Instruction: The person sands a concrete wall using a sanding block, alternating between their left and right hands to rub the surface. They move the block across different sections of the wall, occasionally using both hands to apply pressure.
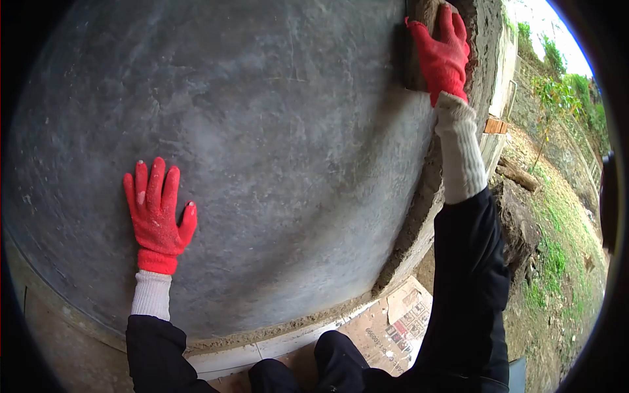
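My left hand (157, 209), in a red coated glove with pale specks, lies flat with fingers spread on a smooth dark grey cement surface (262, 177). At the upper right, my right hand (445, 56), also in a red glove, is closed over a flat, brownish board-like piece (426, 12) by the rough edge of the surface. Its thumb points left and its fingers reach up over the piece. Part of that piece is hidden under the glove, so its exact kind cannot be made out.
A rough mortar edge (419, 226) borders the surface on the right and below. Printed cardboard (400, 321) lies on the floor by my knees (337, 357). To the right are a brick piece (496, 126), a dark stump-like lump (517, 226) and grassy ground (557, 262).
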A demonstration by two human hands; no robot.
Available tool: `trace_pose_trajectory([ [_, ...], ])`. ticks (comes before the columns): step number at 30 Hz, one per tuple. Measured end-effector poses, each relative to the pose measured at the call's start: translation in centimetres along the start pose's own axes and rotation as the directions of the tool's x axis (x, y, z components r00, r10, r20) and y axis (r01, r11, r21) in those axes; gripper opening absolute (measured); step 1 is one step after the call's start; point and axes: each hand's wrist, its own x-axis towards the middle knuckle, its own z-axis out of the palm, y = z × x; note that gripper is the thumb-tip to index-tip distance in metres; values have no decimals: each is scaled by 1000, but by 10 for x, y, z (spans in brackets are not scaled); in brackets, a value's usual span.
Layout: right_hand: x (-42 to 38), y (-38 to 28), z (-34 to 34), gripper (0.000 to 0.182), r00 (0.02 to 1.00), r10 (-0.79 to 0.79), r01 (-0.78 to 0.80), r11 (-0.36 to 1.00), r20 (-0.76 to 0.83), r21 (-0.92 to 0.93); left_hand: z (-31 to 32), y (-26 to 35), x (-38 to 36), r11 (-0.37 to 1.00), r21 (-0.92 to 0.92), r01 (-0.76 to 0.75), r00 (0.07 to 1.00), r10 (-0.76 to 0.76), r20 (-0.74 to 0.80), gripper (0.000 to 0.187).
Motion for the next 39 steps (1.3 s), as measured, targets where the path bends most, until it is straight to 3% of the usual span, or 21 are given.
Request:
trace_pose_trajectory([
  [2, -33, -12, -14, 85, 996, 70, -73, 996, 58, 45, 0, 0, 0, 1000, 19, 18, 1000, -19, 20, 63],
  [3, -69, -11, -20, 81, 998, 37, -37, 999, 58, -6, 1, 0, 0, 1000, 20, 15, 1000, -16, 15, 63],
  [5, -178, -1, -39, 77, 994, -40, 48, 996, 105, -80, 1, -1, -1, 1000, 19, 14, 1000, -15, 19, 63],
  [7, -306, -6, -70, 85, 983, 54, -52, 999, 178, -11, 1, -2, -1, 1000, 6, 20, 1000, -20, 4, 63],
  [8, -371, 0, -79, 90, 988, -47, 36, 996, 147, 77, 1, -1, -1, 1000, -22, 20, 1000, -20, 6, 62],
  [9, -417, -5, -99, 91, 962, 1, -4, 1000, 273, 11, 0, 1, -1, 1000, -16, 21, 1000, -21, 5, 62],
  [12, -391, -17, -101, 89, 944, -15, 4, 999, 328, 34, -1, 2, 2, 999, -22, 49, 999, -49, 0, 58],
  [16, -194, -28, -36, 78, 974, -219, 219, 976, 55, 7, -3, 2, 4, 998, -31, 55, 998, -55, 7, 57],
  [20, -21, -65, 8, 66, 994, -56, 50, 997, -91, -63, -3, 1, 2, 997, -53, 54, 997, -52, 51, 61],
  [23, -13, -78, 13, 65, 991, -19, 14, 999, -133, -40, -5, 3, 5, 998, -37, 57, 998, -57, 3, 56],
  [25, -68, -83, -3, 68, 986, -135, 130, 990, -95, -54, -6, 4, 6, 997, -48, 62, 998, -61, 13, 56],
  [27, -169, -83, -30, 73, 981, -166, 173, 983, 101, -67, -6, 3, 7, 996, -61, 68, 997, -67, 23, 56],
  [31, -424, -58, -93, 89, 912, -118, 110, 993, 393, 42, -4, 1, 7, 996, -60, 68, 998, -67, 8, 55],
  [33, -414, -62, -105, 87, 861, -177, 158, 984, 476, 81, -3, 2, 5, 995, -75, 63, 998, -62, 25, 56],
  [35, -347, -66, -79, 86, 900, -202, 196, 979, 387, 56, -2, 1, 2, 998, -54, 36, 999, -36, 8, 60],
  [37, -232, -81, -42, 84, 947, -257, 256, 966, 192, 31, -1, 0, 3, 997, -67, 41, 998, -38, 45, 61],
  [38, -173, -90, -27, 75, 963, -253, 255, 967, 90, -8, -1, 0, 3, 998, -54, 32, 999, -32, 13, 61],
  [39, -124, -93, -9, 62, 979, -202, 201, 977, 5, 70, -1, 1, 2, 999, -40, 23, 1000, -24, -19, 61],
])
